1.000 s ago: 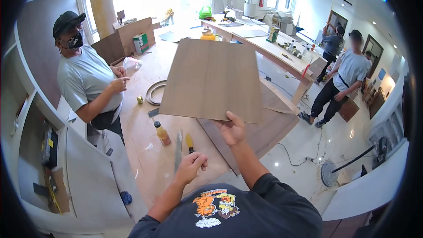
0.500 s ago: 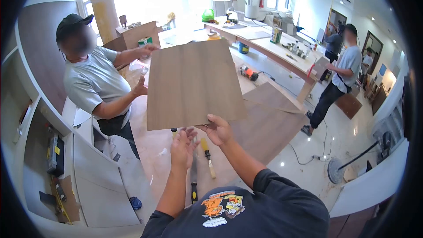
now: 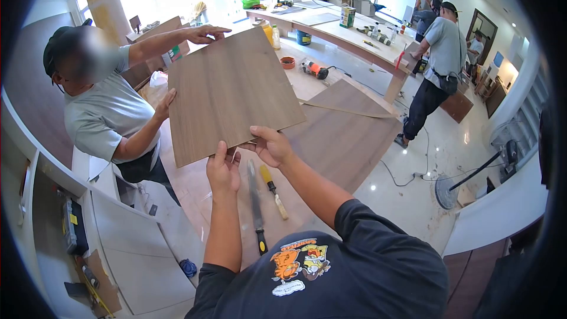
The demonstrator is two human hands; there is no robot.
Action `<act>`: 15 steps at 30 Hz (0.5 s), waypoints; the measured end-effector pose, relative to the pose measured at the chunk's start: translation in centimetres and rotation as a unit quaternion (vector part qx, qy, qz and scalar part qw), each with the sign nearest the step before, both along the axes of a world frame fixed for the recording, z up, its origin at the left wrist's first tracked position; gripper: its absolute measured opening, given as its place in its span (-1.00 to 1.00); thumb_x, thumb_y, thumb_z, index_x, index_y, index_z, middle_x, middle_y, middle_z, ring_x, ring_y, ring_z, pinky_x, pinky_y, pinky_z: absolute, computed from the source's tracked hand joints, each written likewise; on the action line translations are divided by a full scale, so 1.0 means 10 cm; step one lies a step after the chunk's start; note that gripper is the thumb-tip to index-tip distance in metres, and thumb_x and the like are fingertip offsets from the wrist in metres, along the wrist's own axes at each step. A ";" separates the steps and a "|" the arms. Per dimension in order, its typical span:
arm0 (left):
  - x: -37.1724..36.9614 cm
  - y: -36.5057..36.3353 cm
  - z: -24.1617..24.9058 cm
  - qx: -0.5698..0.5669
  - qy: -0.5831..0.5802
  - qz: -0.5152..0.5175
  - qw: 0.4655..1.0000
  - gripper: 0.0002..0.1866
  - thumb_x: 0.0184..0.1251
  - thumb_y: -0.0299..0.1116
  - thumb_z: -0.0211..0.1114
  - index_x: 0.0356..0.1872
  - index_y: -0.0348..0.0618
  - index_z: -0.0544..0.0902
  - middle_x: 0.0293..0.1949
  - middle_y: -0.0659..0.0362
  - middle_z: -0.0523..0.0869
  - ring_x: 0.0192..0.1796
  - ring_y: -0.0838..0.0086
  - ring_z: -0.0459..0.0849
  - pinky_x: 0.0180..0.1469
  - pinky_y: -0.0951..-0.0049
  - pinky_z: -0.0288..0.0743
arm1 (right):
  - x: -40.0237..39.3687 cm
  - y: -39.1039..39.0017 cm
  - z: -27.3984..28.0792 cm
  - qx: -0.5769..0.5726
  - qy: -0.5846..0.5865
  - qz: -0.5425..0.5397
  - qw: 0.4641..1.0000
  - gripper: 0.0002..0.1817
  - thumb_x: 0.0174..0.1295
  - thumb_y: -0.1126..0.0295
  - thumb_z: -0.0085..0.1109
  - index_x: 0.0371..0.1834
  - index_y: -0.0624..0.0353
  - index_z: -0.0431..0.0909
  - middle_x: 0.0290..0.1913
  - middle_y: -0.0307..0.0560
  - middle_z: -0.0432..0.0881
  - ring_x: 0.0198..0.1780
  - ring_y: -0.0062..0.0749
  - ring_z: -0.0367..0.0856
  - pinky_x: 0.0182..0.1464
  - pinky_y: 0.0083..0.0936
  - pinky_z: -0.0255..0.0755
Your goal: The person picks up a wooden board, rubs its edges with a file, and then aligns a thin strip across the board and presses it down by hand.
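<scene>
A square wood-grain panel [image 3: 233,94] is held tilted above the workbench. My right hand [image 3: 270,146] pinches its near edge, thumb on the top face and fingers beneath. Beside it, my left hand [image 3: 223,168] grips the same edge near the corner, thumb up against the face. A co-worker's hand [image 3: 165,105] touches the panel's left side, while that person's other hand [image 3: 205,34] points across the far edge. Below my hands lie a long metal file [image 3: 256,204] with a black-and-yellow handle and a yellow-handled tool [image 3: 273,191] with a pale tip.
A larger wood-grain sheet [image 3: 342,136] lies on the bench to the right. Behind it are an orange power tool [image 3: 315,70] and an orange round container [image 3: 287,62]. A long table [image 3: 319,32] holds cans and bottles. Another person [image 3: 440,65] stands beyond; a cable [image 3: 396,180] crosses the floor.
The panel has shifted left and rotated counterclockwise. My left hand has closed on its near edge. The co-worker's lower hand has come to its left side, and the upper arm stretches out, pointing.
</scene>
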State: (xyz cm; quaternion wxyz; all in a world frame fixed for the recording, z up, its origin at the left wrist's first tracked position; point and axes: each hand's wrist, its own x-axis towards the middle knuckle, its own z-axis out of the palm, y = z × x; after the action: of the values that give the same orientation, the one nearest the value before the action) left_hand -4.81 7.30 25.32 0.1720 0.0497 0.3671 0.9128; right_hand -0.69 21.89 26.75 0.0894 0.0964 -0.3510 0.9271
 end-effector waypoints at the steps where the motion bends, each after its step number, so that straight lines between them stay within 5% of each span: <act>1: -0.03 0.01 -0.02 0.007 0.000 -0.003 1.000 -0.73 0.37 -0.25 0.26 0.02 -0.03 0.54 -0.07 0.31 0.63 -0.07 0.52 0.55 0.01 0.35 0.33 | -0.02 0.01 0.00 0.001 -0.002 0.003 1.000 -0.62 0.32 0.38 0.01 0.15 0.35 0.41 0.07 0.07 0.60 0.12 -0.20 0.58 0.20 -0.22 0.44; 9: -0.28 0.08 -0.07 0.060 0.006 -0.012 0.998 -0.68 0.39 -0.33 0.22 0.09 -0.22 0.49 -0.04 0.15 0.63 0.02 0.37 0.61 0.18 0.23 0.44 | -0.27 0.08 0.01 0.019 -0.026 -0.004 0.999 -0.64 0.31 0.35 0.10 0.12 0.26 0.45 0.03 0.00 0.61 0.05 -0.26 0.60 0.11 -0.25 0.49; 15: -0.47 0.13 -0.08 0.054 -0.022 0.017 0.998 -0.69 0.41 -0.34 0.18 0.08 -0.28 0.48 -0.08 0.08 0.66 -0.01 0.29 0.64 0.18 0.21 0.46 | -0.13 0.01 0.22 0.055 -0.149 -0.079 0.984 -0.55 0.29 0.23 0.17 0.17 0.19 0.41 0.06 -0.05 0.58 0.05 -0.27 0.60 0.07 -0.29 0.51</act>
State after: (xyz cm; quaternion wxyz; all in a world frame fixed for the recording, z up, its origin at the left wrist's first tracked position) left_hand -9.52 8.65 24.50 0.1619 0.0328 0.3146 0.9347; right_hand -2.01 22.03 28.96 0.1040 -0.0661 -0.4176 0.9002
